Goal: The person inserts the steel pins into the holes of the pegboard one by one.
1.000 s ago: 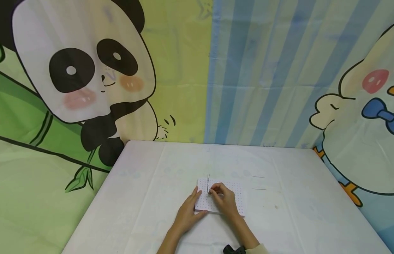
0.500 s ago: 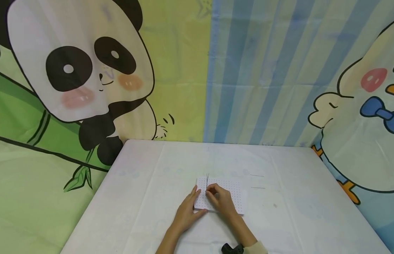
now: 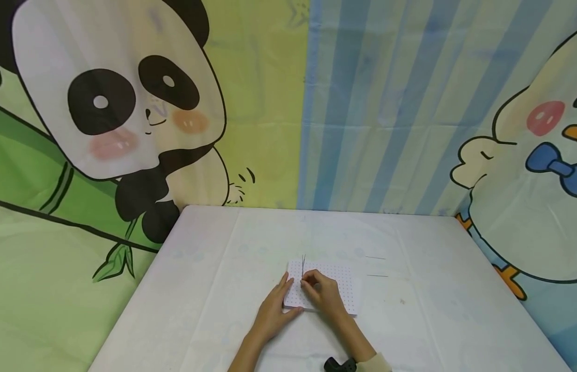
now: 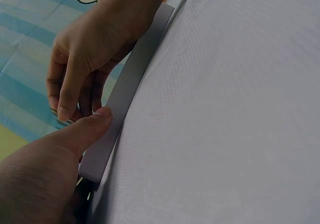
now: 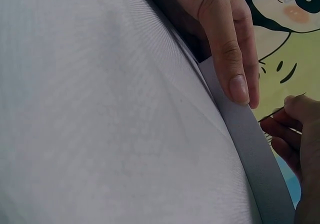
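Note:
A white board [image 3: 342, 289] with rows of small dots lies flat on the table. At its left front corner rests my left hand [image 3: 274, 312], fingers along the left side and thumb on the front edge. In the left wrist view that thumb [image 4: 92, 126] presses the board's side wall [image 4: 125, 91]. Over the left part of the board, my right hand [image 3: 327, 294] pinches a thin dark stick [image 5: 274, 113] between thumb and fingertips. Thin upright sticks [image 3: 303, 262] rise just above these fingertips in the head view; their lower ends are hidden behind the fingers.
Two more thin sticks [image 3: 377, 275] lie on the white-covered table [image 3: 223, 289] to the right of the board. A black device [image 3: 339, 365] is at the right wrist, beside a light sleeve [image 3: 374, 363]. A printed cloth [image 3: 386, 103] hangs behind the table.
My right hand's fingertips have shifted slightly left and closed in at the upright sticks. The left hand stays at the board's corner. The head view has tilted a little.

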The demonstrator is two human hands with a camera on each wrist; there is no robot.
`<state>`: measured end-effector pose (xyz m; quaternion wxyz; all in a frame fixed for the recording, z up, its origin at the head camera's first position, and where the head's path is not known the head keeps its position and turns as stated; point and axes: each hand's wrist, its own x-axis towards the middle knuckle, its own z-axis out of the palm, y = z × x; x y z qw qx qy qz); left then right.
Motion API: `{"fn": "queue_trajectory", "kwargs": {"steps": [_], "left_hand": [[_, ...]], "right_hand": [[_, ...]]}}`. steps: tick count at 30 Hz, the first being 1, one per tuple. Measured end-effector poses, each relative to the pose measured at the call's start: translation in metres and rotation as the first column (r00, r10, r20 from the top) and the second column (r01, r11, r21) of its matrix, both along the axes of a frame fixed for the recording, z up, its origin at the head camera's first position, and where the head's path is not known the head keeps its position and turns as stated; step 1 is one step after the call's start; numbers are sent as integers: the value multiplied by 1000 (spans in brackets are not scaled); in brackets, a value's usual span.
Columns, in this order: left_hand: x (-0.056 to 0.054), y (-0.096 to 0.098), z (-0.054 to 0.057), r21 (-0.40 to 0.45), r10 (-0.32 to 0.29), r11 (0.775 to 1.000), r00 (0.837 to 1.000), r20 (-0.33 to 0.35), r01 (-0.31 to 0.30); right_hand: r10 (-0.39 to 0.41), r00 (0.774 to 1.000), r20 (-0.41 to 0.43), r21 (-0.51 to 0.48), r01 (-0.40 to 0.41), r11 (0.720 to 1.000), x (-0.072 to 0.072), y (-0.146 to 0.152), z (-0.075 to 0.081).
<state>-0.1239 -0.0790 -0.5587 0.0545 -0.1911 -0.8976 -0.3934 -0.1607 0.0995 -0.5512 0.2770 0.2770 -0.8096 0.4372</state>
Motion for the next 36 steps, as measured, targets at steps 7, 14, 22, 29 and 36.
{"fn": "queue_trajectory", "kwargs": {"steps": [7,14,22,29,36], "left_hand": [[0,-1,-1,-4,-1,1000,1000,7,2],[-1,0,1,-6,-7,1000,1000,1,7],[0,1,0,-3,-2,1000,1000,-19,2],[-1,1,-1,-5,5,1000,999,-47,-5],[-1,2,0,-17,14,1000,1000,-11,-15]], "right_hand": [[-9,1000,16,-1,9,1000,1,0,1],[-1,999,47,-29,2,1000,1,2,4],[26,997,66,-47,-23,999,3,7,5],[-12,994,107,-83,21,996,0,29,9],[-249,943,222,-40,264,964,-4,88,14]]}}
